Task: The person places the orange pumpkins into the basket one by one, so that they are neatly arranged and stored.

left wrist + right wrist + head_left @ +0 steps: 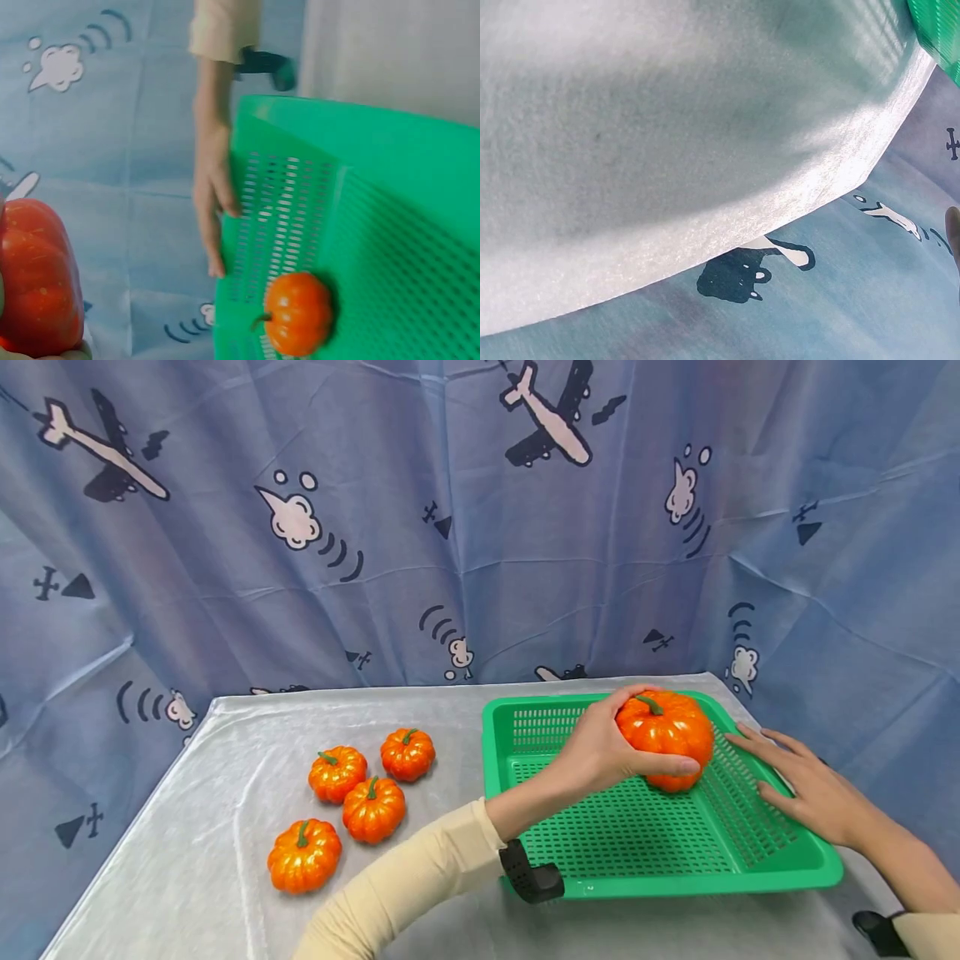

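Observation:
My left hand [606,743] grips a shiny orange pumpkin [663,727] with a green stem, thumb on the near side and fingers behind it. It holds this pumpkin [39,281] over the right part of a green plastic basket [600,887]. Inside the basket, against its perforated wall, sits a smaller orange pumpkin [298,313], largely hidden behind the held one in the head view. My right hand [813,789] rests on the basket's right rim, its fingers extended and holding nothing. Just a fingertip [954,226] of it enters the right wrist view.
Several small orange pumpkins lie left of the basket, among them one nearest the front [303,857] and one farther back [407,754]. A pale cloth [187,835] covers the table. Behind it hangs a blue curtain [390,468] printed with planes.

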Available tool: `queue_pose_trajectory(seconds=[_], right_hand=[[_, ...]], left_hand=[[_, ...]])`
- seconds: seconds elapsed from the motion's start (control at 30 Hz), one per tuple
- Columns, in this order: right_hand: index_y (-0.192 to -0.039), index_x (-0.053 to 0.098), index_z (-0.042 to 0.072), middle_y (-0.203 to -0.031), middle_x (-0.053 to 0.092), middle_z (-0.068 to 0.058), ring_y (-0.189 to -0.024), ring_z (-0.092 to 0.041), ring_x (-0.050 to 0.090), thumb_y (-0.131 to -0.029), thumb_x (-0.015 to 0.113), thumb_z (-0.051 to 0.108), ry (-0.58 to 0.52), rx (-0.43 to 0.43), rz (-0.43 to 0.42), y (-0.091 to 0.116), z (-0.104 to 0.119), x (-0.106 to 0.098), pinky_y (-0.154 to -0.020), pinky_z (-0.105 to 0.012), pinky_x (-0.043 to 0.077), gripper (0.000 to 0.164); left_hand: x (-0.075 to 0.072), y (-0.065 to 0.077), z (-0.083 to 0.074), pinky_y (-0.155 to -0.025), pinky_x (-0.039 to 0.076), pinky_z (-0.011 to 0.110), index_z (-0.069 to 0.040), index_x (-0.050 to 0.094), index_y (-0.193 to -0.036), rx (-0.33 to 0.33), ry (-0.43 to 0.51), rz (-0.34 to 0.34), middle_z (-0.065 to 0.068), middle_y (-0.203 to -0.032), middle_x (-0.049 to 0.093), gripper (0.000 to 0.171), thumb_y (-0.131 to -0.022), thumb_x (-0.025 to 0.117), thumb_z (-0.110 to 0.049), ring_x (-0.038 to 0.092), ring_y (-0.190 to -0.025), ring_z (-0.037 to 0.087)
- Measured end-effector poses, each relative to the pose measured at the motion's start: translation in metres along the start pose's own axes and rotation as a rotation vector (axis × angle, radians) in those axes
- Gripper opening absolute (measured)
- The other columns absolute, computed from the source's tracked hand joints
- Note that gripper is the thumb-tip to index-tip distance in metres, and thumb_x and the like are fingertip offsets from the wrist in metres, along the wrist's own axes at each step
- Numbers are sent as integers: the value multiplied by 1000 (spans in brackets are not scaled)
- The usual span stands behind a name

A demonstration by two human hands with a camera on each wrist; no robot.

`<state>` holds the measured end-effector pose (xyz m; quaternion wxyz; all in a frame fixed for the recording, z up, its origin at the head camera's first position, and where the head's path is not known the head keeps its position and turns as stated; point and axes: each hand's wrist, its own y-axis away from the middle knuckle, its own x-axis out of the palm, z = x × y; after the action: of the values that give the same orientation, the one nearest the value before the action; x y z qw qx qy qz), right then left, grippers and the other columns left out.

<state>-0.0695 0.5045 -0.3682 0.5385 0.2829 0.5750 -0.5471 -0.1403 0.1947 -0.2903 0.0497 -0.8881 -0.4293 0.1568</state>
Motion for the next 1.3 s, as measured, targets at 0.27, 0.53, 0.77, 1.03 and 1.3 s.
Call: queue_pose_trajectory(seconds=[0.27,0.53,0.77,1.03,1.3], right_hand=[[-138,35,21,-144,27,-9,-131,-35,17,-85,59,17,13,15,5,0,1,-1,-74,-65,27,59],[-138,35,20,-145,26,-9,-132,-35,15,-85,59,16,7,23,16,3,1,1,-73,-66,28,58],[-138,36,20,-143,30,-10,-132,-32,17,-85,58,17,25,25,8,3,2,-1,-74,-67,27,58],[-138,35,22,-143,30,-9,-132,-30,19,-83,60,19,24,15,-9,0,5,-3,-74,-66,29,60],[-139,35,20,-145,25,-4,-132,-30,18,-84,59,19,20,21,-5,0,2,-2,-75,-67,28,60]], left_hand=[[23,-26,-5,-62,49,21,-33,48,-114,-14,189,-125,-14,-101,52,58,-67,80,-23,53,-83,3],[43,-62,14,-66,48,21,-33,46,-119,78,207,-170,-15,-107,51,63,-67,79,-18,52,-87,1],[55,-77,47,-69,48,21,-31,45,-121,134,168,-81,-14,-112,49,66,-67,80,-18,50,-93,2],[59,-77,77,-69,48,22,-32,41,-125,85,-17,8,-11,-115,47,71,-66,80,-29,49,-95,5],[66,-76,91,-67,45,14,-28,48,-123,120,-216,125,-8,-114,48,67,-64,80,-34,48,-92,2]])
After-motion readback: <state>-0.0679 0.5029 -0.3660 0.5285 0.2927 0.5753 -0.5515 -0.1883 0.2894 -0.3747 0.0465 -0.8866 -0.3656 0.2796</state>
